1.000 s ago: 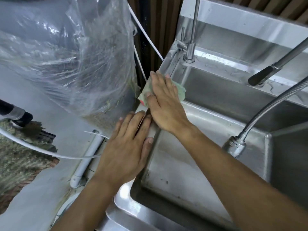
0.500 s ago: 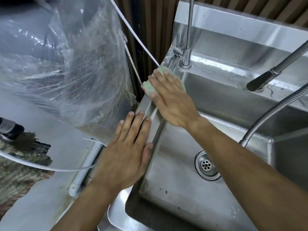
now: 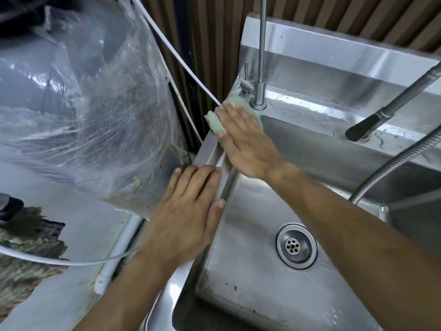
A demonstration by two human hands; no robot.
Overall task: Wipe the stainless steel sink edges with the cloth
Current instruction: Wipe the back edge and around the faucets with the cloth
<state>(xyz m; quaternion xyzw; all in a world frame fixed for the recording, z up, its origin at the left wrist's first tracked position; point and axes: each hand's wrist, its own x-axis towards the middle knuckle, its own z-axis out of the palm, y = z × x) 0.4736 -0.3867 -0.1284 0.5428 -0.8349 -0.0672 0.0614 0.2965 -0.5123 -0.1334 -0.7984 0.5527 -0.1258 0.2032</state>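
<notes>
A stainless steel sink (image 3: 250,278) fills the right half of the head view, with its left edge (image 3: 210,151) running from near to far. My right hand (image 3: 243,137) lies flat on a pale green cloth (image 3: 216,123), pressing it onto the far left corner of the edge, just beside the base of a slim tap (image 3: 259,101). Most of the cloth is hidden under the fingers. My left hand (image 3: 188,211) rests flat, fingers together, on the same left edge nearer to me, holding nothing.
A large clear plastic bag (image 3: 90,111) bulges against the sink's left side. White cords (image 3: 181,58) cross behind it. A black-handled sprayer (image 3: 372,123) and a flexible metal hose (image 3: 396,163) hang over the right. The drain (image 3: 296,246) sits in the basin floor.
My right hand has slid the cloth away from me along the left edge up to the far corner by the tap. The left hand stays pressed on the edge.
</notes>
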